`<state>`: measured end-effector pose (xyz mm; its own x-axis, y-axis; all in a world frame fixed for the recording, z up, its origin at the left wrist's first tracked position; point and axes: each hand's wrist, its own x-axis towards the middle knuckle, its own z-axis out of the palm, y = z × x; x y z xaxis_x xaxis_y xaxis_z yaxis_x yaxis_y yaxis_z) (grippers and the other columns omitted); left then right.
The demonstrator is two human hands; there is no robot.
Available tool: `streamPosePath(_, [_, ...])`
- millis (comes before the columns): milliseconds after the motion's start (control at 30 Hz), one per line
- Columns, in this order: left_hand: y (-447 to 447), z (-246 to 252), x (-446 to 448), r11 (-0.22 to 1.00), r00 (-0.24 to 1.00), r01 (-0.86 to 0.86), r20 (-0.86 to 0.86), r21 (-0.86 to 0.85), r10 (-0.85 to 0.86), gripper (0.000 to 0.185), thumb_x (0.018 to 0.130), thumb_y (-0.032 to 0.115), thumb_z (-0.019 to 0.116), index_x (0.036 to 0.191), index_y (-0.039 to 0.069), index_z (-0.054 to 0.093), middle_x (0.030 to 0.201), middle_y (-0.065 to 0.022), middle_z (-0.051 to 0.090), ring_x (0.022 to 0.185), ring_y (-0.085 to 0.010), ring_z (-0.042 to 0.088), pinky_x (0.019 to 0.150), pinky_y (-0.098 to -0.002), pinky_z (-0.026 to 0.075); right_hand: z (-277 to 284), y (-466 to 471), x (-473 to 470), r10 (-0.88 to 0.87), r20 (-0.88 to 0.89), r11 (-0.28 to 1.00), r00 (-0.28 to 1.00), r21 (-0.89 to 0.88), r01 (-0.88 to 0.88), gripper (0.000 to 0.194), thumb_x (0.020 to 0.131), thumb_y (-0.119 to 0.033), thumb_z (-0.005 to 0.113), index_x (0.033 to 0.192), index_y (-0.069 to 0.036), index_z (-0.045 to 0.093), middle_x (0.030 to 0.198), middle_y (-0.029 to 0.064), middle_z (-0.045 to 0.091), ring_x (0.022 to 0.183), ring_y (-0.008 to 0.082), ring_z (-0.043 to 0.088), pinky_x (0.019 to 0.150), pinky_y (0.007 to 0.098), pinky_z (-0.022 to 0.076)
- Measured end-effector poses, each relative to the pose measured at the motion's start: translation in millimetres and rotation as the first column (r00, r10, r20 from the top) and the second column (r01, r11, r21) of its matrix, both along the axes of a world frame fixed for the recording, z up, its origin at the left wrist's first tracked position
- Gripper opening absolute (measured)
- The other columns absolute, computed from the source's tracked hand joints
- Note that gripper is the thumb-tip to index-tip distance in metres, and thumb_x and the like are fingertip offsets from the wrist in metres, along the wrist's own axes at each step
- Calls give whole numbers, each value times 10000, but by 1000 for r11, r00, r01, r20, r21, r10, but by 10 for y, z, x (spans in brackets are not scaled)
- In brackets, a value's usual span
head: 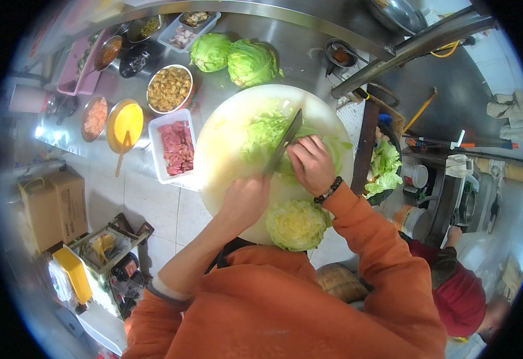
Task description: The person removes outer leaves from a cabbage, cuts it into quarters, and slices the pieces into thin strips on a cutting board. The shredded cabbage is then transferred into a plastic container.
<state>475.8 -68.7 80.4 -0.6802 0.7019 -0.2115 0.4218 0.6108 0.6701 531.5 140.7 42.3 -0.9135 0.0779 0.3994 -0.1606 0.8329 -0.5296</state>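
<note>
A large round white cutting board [225, 130] lies before me. My left hand [248, 195] grips the handle of a kitchen knife [286, 141], whose blade points away from me over the board. Beside the blade, my right hand [311, 161] presses down with curled fingers on flattened green cabbage leaves [333, 150]; its fingertips are partly hidden. Shredded cabbage [261, 134] is heaped left of the blade. A cut cabbage head [298, 224], pale face up, sits at the board's near edge below my right wrist. Two whole cabbages [252, 65] stand behind the board.
Left of the board are a plastic tub of sliced red meat [176, 148], a bowl of brown pieces [169, 89] and a pot of yellow liquid [128, 121]. Loose leaves [385, 166] fill a container at right. A metal post [369, 74] slants overhead. A person [459, 291] is at lower right.
</note>
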Motion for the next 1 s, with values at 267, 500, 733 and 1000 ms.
streamPosePath(267, [-97,227,-102,998,998,-55,23,36,54,264,1058,195,599,962,-45,655,721,-286,670,672,-506,667,679,-588,537,-33,63,37,40,20,998,999,-45,-40,144,877,56,709,1013,18,688,1009,160,649,968,370,608,845,443,521])
streamPosePath(500, [158,-49,-46,999,999,37,-32,-8,-37,285,1054,197,607,982,-75,655,724,-303,669,671,-526,663,655,-586,539,-63,49,35,37,-22,998,999,-59,-38,151,874,72,698,1017,27,675,1011,174,644,973,386,605,852,451,516])
streamPosePath(733, [-91,246,-85,1000,1000,-2,0,2,2,272,1046,176,624,939,-74,633,717,-317,665,659,-522,666,640,-578,536,-113,105,92,29,-16,996,999,-78,-31,167,869,71,702,1030,28,681,1043,179,645,992,391,602,880,456,519])
streamPosePath(1000, [238,-33,-42,999,999,25,-47,40,-23,276,1055,177,612,939,-73,624,696,-318,656,653,-527,663,635,-582,537,-161,96,120,6,-16,994,1000,-108,-8,172,857,54,720,1021,10,687,1058,152,655,1006,374,605,868,448,512])
